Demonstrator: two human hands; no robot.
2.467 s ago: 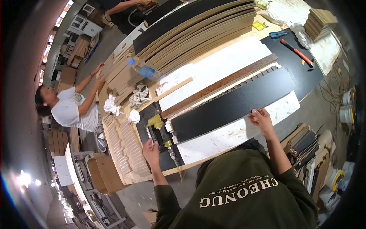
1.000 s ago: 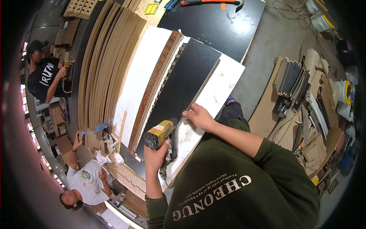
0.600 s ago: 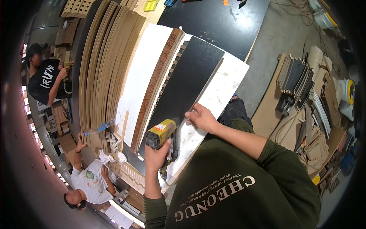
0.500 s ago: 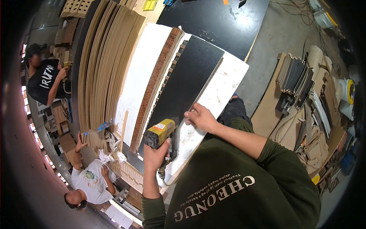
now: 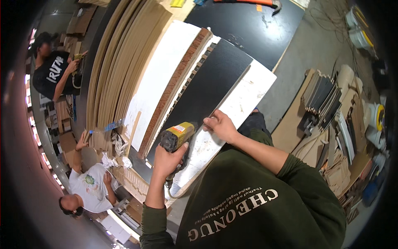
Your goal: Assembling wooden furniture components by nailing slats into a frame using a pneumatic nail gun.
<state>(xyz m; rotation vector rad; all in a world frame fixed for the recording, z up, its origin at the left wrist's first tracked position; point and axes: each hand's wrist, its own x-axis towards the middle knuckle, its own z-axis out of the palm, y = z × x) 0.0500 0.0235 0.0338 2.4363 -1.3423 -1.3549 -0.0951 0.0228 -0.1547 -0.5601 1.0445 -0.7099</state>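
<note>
My left hand is wrapped around the handle of a yellow and black air nail gun, with a metal fitting at its lower end. The gun is over the near end of a long black panel; whether its nose touches the panel is hidden. My right hand pinches the panel's right edge between thumb and fingers. Along the panel's left side run a row of small blocks and a brown strip with a crisscross pattern. All of this rests on a white board.
Curved brown boards stand stacked at left, a plastic bottle by their near end. A hammer with an orange handle lies on the black tabletop. Two other people are at left. Bundled strips lie at right.
The view has shifted slightly, and the orange-handled hammer now shows at the top. My left hand keeps the nail gun near the panel's near end; my right hand stays on its edge.
</note>
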